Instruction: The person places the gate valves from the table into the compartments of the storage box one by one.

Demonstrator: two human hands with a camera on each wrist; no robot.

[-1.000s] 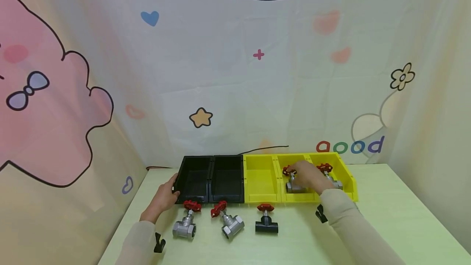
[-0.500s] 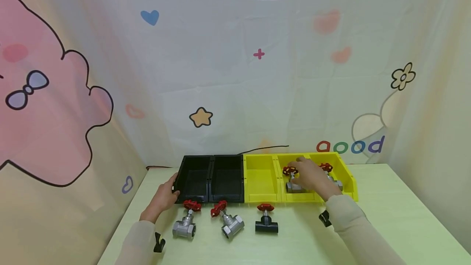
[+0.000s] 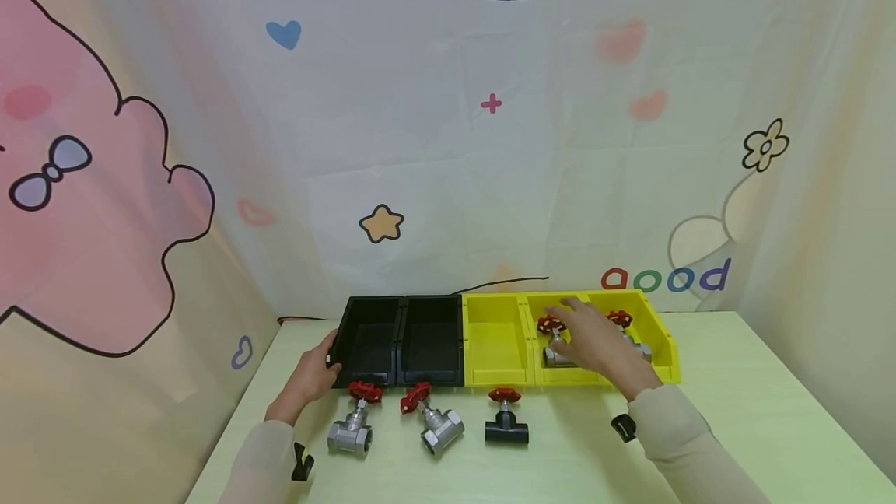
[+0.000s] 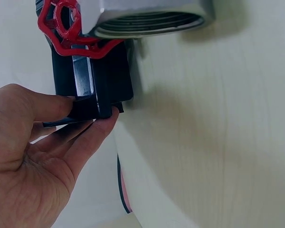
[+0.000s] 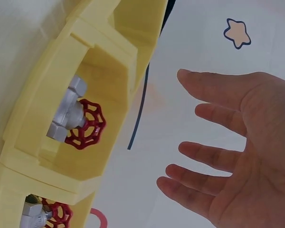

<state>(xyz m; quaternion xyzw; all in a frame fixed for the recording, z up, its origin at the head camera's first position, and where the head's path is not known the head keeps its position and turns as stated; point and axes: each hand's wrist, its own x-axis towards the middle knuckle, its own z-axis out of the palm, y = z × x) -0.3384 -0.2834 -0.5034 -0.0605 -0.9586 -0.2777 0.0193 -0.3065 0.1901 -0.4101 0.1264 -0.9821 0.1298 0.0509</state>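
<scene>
My left hand pinches the side wall of the leftmost black bin, thumb on one face and fingers on the other. My right hand hovers over the yellow bins, its fingers spread and holding nothing, as the right wrist view shows. Below it, a silver valve with a red handwheel lies in the middle yellow bin. Another red-wheeled valve lies in the rightmost yellow bin, partly hidden by the hand. In the right wrist view, the right hand is apart from both valves.
On the table in front of the bins lie two silver valves, a left one and a middle one, plus a black valve. The second black bin and left yellow bin hold nothing visible. A printed curtain hangs behind.
My right hand has drawn back slightly toward the right, away from the valve in the middle yellow bin, and its fingers have spread. The left hand stays on the black bin.
</scene>
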